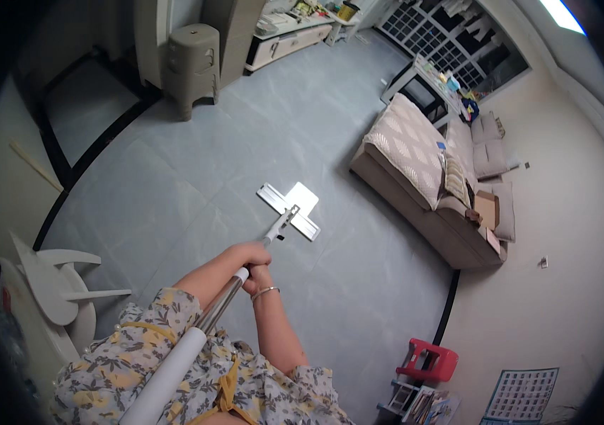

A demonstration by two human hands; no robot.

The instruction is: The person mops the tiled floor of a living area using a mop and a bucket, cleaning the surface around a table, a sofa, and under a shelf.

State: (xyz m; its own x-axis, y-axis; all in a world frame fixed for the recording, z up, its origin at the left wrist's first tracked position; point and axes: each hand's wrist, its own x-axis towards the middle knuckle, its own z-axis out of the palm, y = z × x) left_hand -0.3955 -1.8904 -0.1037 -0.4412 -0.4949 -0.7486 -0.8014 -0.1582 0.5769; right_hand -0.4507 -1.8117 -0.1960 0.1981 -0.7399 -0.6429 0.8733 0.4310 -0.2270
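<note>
My left hand (257, 254) is closed around the pole of a flat mop (273, 232), farther down towards its head. Just behind it and close against it, my right hand (255, 280) also grips the pole; a bracelet circles that wrist. The pole's thick white end (169, 374) runs back past my patterned clothing. The mop's long metallic head plate (306, 227) lies on the grey tiled floor (217, 175) ahead of me. A bright white rectangular patch (303, 195) shows beside the plate; whether it is part of the mop or a reflection I cannot tell.
A sofa (413, 212) with cushions and an open cardboard box (487, 209) stands right. Stacked plastic stools (193, 66) and a low cabinet (291, 45) are at the back. White chairs (52, 292) stand left; a red stool (429, 361) and a rack of papers (424, 406) sit lower right.
</note>
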